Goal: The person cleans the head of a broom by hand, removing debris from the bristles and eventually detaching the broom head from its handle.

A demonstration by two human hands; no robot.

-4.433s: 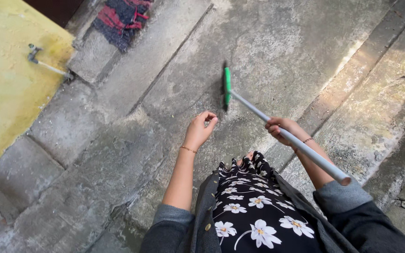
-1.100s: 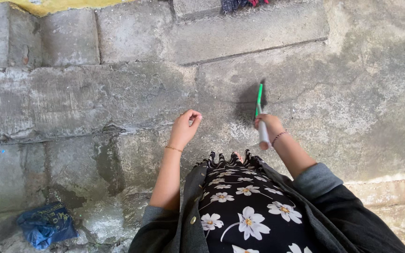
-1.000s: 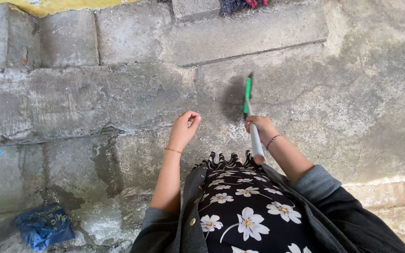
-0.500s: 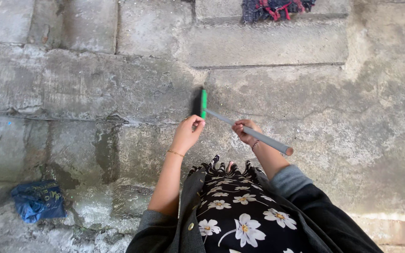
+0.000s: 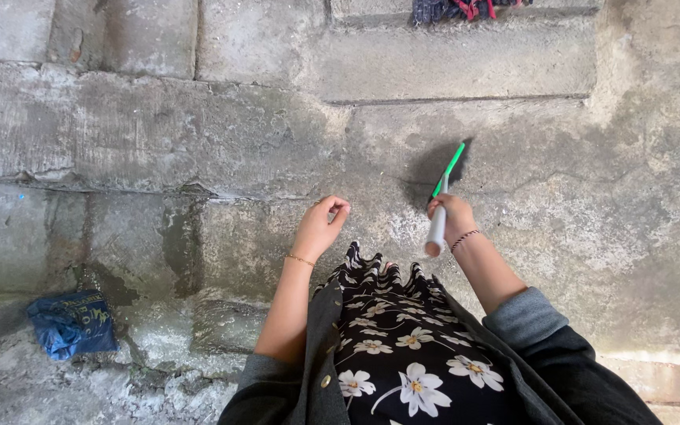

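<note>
My right hand point(image 5: 452, 216) grips the white handle of a broom point(image 5: 437, 227). The handle points back toward me, and the broom's green head point(image 5: 450, 167) with dark bristles rests on the concrete ground ahead. My left hand point(image 5: 320, 227) hangs in front of my body, fingers loosely curled, holding nothing; a thin bracelet circles its wrist. A bracelet is on the right wrist too. I wear a black floral dress point(image 5: 403, 354) and a dark jacket.
The ground is rough grey concrete slabs point(image 5: 198, 149) with cracks and joints. A crumpled blue plastic bag point(image 5: 72, 323) lies at the lower left among pale dust. A dark and red cloth point(image 5: 466, 8) lies at the top edge.
The broom head has swung from in front of my left hand over to the right, and the handle now points toward me. My left hand has stayed curled and free.
</note>
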